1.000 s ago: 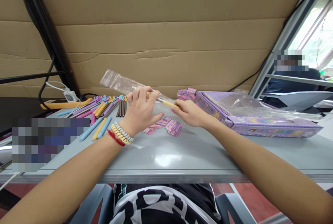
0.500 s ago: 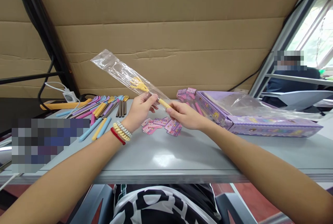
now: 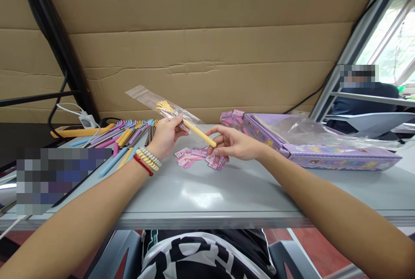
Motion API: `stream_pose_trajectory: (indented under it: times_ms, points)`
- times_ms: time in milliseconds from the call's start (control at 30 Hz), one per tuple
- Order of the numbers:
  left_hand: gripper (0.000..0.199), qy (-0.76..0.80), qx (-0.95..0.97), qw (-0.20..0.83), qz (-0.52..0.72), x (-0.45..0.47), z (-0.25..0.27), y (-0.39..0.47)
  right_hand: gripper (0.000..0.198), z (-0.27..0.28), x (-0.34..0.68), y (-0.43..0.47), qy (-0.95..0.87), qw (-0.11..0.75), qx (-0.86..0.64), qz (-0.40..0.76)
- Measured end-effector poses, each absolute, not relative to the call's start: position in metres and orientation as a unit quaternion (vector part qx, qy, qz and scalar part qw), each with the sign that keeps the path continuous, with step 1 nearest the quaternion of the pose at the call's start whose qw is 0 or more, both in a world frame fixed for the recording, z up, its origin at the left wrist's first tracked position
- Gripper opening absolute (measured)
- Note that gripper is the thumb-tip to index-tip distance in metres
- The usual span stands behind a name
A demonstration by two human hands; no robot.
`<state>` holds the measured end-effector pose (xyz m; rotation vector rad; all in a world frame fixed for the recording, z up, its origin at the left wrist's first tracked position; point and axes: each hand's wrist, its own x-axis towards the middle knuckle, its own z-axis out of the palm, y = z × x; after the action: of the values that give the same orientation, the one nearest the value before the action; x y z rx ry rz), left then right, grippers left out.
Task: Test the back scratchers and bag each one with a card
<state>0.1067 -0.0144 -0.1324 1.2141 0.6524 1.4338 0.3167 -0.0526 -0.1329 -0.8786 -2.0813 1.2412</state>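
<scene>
My left hand [image 3: 167, 134] is closed on a yellow back scratcher [image 3: 199, 133], pinching it near the middle together with a clear plastic bag [image 3: 145, 97]. The scratcher's hand-shaped head lies inside the bag, while its handle slants down to the right, outside it. Around the handle's end, my right hand [image 3: 235, 143] has its fingers loosely curved and apart; whether they touch it is hard to see. Below both hands, several pink printed cards [image 3: 191, 156] are spread on the grey table [image 3: 201, 188].
More back scratchers [image 3: 129, 134] in several colours lie at the left, beside a white plug [image 3: 87, 119] with its cable. A purple box [image 3: 337, 158] with clear plastic on it stands at the right, with pink packs by its left end. Cardboard [image 3: 207, 45] closes off the back.
My right hand's fingers have loosened from the handle and spread. The scratcher and bag have come lower, and more of the yellow handle now shows between my hands.
</scene>
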Motion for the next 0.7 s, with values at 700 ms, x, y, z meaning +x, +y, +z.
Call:
stream_pose_trajectory:
  times_ms: [700]
  points:
    - [0.022, 0.267, 0.612, 0.601, 0.438, 0.106, -0.134, -0.025, 0.083, -0.139, 0.316, -0.050, -0.816, 0.328, -0.398, 0.260]
